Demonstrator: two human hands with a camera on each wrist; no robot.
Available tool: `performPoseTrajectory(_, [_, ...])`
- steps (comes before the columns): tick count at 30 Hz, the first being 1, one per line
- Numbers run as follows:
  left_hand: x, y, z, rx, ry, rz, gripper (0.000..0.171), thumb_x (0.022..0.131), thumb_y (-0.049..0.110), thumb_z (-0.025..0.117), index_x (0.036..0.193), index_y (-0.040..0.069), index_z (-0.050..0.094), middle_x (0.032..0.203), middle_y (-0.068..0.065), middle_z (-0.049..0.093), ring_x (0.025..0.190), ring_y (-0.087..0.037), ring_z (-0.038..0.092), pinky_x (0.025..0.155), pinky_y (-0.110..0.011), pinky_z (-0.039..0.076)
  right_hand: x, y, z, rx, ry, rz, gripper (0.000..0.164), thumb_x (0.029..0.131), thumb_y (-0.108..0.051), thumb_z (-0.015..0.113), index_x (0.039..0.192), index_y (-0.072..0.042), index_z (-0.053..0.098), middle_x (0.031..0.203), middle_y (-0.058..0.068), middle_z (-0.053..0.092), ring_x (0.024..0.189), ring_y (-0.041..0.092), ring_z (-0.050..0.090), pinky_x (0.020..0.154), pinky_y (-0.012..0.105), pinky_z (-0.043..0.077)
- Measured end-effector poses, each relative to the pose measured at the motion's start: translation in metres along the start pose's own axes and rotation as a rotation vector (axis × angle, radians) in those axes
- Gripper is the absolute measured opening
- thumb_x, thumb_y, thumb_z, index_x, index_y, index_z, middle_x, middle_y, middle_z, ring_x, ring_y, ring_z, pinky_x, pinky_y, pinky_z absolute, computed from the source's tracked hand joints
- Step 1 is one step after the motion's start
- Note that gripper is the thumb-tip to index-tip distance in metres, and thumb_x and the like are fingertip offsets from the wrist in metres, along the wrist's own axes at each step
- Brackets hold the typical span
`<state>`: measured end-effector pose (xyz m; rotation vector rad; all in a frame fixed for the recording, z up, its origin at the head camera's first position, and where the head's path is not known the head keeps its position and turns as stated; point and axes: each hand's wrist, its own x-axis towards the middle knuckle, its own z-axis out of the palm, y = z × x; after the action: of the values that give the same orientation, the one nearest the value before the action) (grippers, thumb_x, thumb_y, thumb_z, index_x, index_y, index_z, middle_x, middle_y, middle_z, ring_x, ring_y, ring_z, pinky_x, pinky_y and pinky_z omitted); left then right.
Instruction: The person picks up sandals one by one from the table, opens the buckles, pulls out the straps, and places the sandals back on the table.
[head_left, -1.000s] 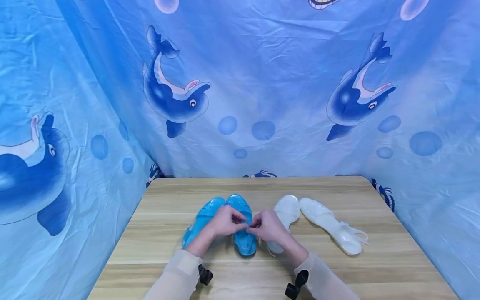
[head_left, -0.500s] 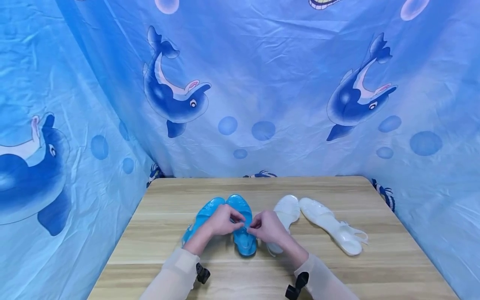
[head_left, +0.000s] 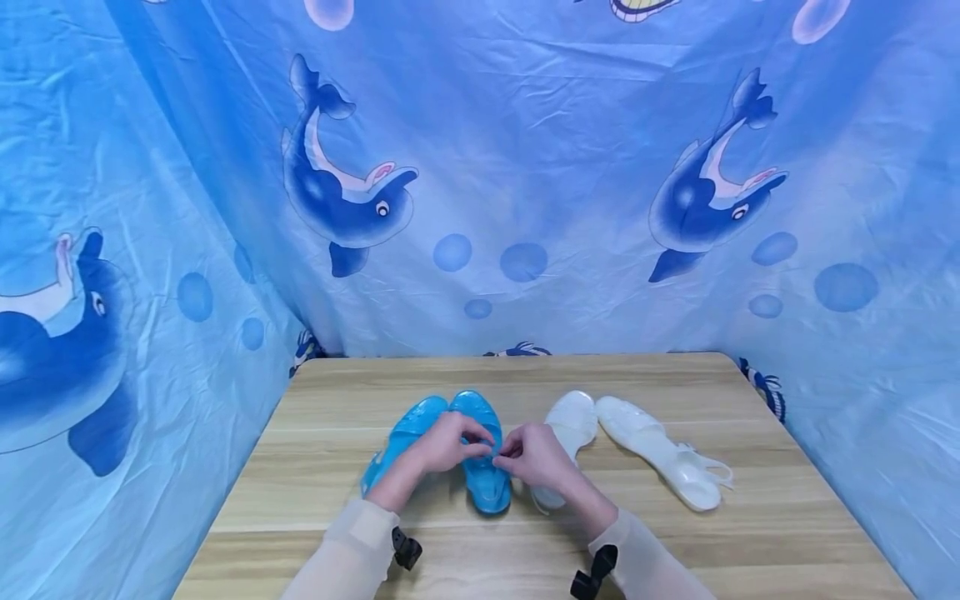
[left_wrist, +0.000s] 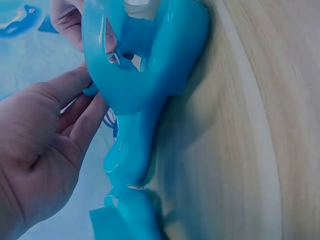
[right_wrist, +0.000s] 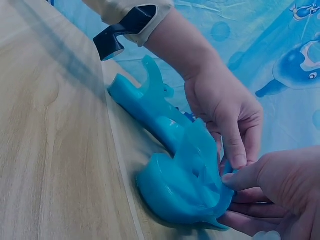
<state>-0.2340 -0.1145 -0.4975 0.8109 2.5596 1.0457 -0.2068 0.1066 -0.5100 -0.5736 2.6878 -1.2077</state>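
A blue jelly sandal [head_left: 487, 487] lies on the table under both hands. In the head view, my left hand [head_left: 446, 443] is over its left side and my right hand [head_left: 536, 456] at its right, fingertips close together. In the right wrist view, my right hand [right_wrist: 287, 187] pinches the sandal's ankle strap [right_wrist: 227, 192] between thumb and fingers. The left hand's thumb and fingers pinch the same strap just beyond. A small blue strap end [left_wrist: 90, 90] shows at the left hand's fingertips in the left wrist view. The matching blue sandal [head_left: 408, 429] lies beneath the left forearm.
Two white jelly sandals lie on the right, one [head_left: 573, 421] partly behind the right hand, the other [head_left: 660, 450] further right with its strap loose. Wood-grain table [head_left: 750, 542] spreads around them. A blue dolphin-print curtain [head_left: 480, 208] encloses the back and sides.
The left hand's fingertips shift slightly away from the right hand's, then a little back. The right hand stays nearly in place. The head view has tilted slightly. The sandals lie as before.
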Motion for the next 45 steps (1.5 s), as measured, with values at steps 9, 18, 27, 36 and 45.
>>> performPoseTrajectory(9, [-0.006, -0.007, 0.004, -0.19, 0.032, -0.049, 0.021, 0.103, 0.018, 0.072, 0.113, 0.002, 0.081, 0.106, -0.008, 0.082, 0.085, -0.013, 0.078, 0.076, -0.024, 0.063, -0.001, -0.001, 0.004, 0.016, 0.003, -0.018, 0.009, 0.094, -0.02, 0.083, 0.088, -0.015, 0.08, 0.08, -0.006, 0.075, 0.072, 0.004, 0.065, 0.066, 0.022, 0.057])
performPoseTrajectory(18, [-0.008, 0.003, 0.003, 0.039, 0.03, 0.024, 0.015, 0.099, 0.013, 0.076, 0.111, 0.009, 0.083, 0.101, -0.003, 0.081, 0.077, -0.003, 0.068, 0.067, -0.02, 0.055, 0.001, 0.001, 0.008, -0.005, 0.018, -0.099, 0.01, 0.093, -0.02, 0.083, 0.086, -0.015, 0.079, 0.08, -0.006, 0.076, 0.071, 0.0, 0.066, 0.067, 0.02, 0.057])
performPoseTrajectory(27, [-0.001, 0.002, -0.001, 0.079, -0.026, 0.053, 0.014, 0.1, 0.018, 0.077, 0.111, 0.013, 0.084, 0.103, 0.001, 0.079, 0.085, -0.002, 0.068, 0.073, -0.02, 0.056, -0.001, 0.006, 0.005, -0.024, 0.022, -0.107, 0.009, 0.094, -0.02, 0.083, 0.087, -0.017, 0.079, 0.082, -0.006, 0.076, 0.074, 0.0, 0.066, 0.07, 0.02, 0.058])
performPoseTrajectory(36, [-0.006, -0.005, -0.003, -0.093, 0.047, 0.022, 0.018, 0.101, 0.016, 0.074, 0.112, 0.004, 0.082, 0.102, -0.003, 0.081, 0.085, -0.009, 0.076, 0.076, -0.024, 0.062, -0.001, 0.007, 0.005, -0.005, 0.026, -0.099, 0.008, 0.093, -0.017, 0.082, 0.088, -0.015, 0.077, 0.084, -0.005, 0.076, 0.077, 0.002, 0.067, 0.071, 0.02, 0.059])
performPoseTrajectory(45, [0.001, 0.002, 0.002, 0.055, 0.068, 0.072, 0.016, 0.094, 0.016, 0.081, 0.108, 0.007, 0.083, 0.102, -0.004, 0.082, 0.088, -0.012, 0.074, 0.075, -0.024, 0.06, 0.0, 0.01, 0.007, -0.028, 0.059, -0.128, 0.008, 0.094, -0.019, 0.082, 0.087, -0.015, 0.079, 0.083, -0.005, 0.077, 0.074, -0.002, 0.067, 0.07, 0.018, 0.058])
